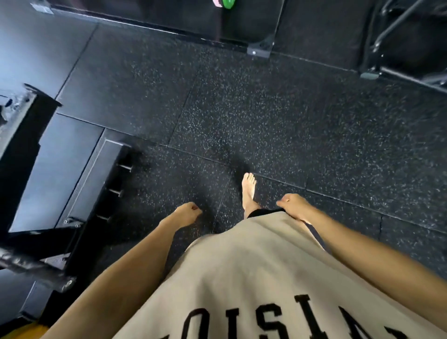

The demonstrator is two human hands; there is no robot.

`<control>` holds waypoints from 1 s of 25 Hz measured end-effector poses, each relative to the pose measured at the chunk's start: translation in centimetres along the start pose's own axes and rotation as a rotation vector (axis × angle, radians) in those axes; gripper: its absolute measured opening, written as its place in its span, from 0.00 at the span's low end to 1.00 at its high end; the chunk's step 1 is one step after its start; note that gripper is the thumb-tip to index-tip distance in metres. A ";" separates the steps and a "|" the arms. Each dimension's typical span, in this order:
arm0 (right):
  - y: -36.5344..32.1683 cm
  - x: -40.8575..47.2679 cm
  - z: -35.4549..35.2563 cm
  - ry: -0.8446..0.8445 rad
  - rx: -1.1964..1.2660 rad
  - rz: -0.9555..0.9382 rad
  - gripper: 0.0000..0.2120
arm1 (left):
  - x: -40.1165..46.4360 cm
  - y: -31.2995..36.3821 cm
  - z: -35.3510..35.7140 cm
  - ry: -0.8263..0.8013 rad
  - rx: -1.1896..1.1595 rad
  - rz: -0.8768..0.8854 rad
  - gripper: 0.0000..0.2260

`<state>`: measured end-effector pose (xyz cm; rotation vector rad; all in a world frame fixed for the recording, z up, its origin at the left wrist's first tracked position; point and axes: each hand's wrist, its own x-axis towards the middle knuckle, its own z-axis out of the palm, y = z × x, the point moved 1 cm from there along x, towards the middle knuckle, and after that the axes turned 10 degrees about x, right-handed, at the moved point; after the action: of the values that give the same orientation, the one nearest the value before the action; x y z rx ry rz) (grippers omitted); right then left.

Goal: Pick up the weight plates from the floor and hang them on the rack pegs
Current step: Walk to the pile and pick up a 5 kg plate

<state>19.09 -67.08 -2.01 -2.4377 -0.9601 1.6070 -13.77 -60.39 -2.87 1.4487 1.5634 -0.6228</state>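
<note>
Two hands hang at the person's sides with nothing in them: the left hand [187, 213] has its grip loosely curled, empty, and the right hand [294, 205] lies relaxed against the hem of the beige shirt [242, 266]. No plain weight plate shows on the speckled floor [290, 121]; a green round thing [228, 3] at the top edge may be one (too cropped to tell). The rack [96, 174] with short pegs [116, 192] stands just left. Bare toes [249, 179] are the risk I judge: a slipped plate would land on them.
</note>
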 end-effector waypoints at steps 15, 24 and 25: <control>-47.4 26.7 -7.2 -0.286 -0.518 -0.245 0.09 | 17.2 -0.3 -27.2 0.064 -0.496 -0.318 0.19; -79.8 34.0 2.6 -0.396 -0.711 -0.452 0.09 | 24.5 -11.5 -53.0 0.281 -0.722 -0.438 0.16; -83.0 34.9 3.9 -0.405 -0.737 -0.467 0.10 | 25.6 -12.5 -55.0 0.285 -0.757 -0.455 0.16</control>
<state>-13.33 17.02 -0.41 -1.9549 -2.3295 1.7974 -38.50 -3.64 -0.92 0.6290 2.0723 -0.0289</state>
